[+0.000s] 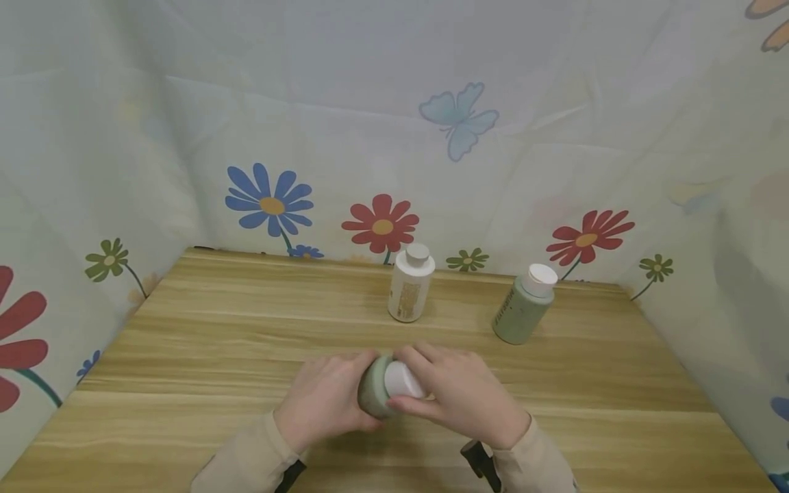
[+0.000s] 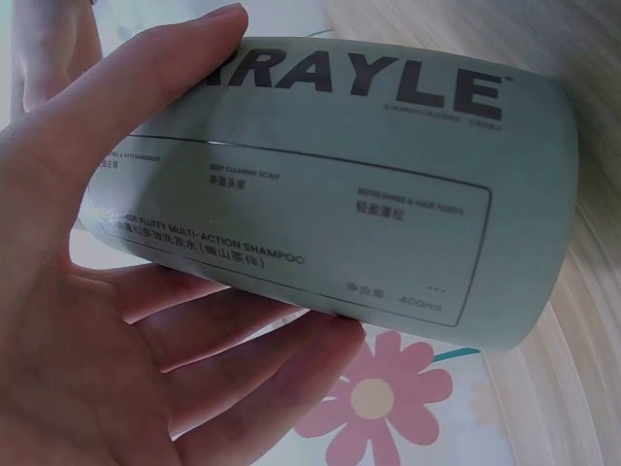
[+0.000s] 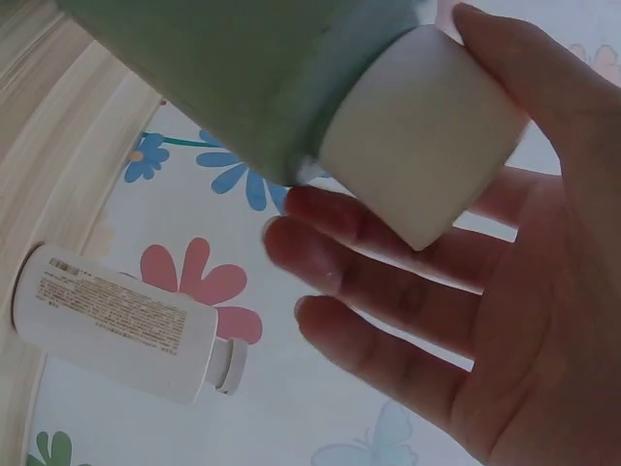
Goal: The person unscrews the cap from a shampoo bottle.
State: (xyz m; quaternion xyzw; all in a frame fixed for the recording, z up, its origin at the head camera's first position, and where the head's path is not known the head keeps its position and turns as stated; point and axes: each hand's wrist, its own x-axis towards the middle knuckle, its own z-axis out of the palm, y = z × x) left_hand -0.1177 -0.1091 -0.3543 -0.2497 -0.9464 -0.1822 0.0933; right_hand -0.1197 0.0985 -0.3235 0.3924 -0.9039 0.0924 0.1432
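Observation:
A pale green shampoo bottle (image 1: 372, 392) with a white cap (image 1: 402, 381) is held tilted above the near middle of the table, its cap end toward the right. My left hand (image 1: 327, 396) grips its body, thumb on one side and fingers beneath; dark lettering shows on the bottle's front (image 2: 340, 194) in the left wrist view. Around the white cap (image 3: 424, 136) my right hand (image 3: 524, 282) has its thumb and bent fingers, as the right wrist view shows. The cap sits on the bottle.
Farther back on the wooden table (image 1: 259, 308) stands a white bottle (image 1: 409, 291) with a printed label. To its right is another green bottle (image 1: 520, 311) with a white cap. A flowered cloth (image 1: 345, 123) hangs behind and along both sides.

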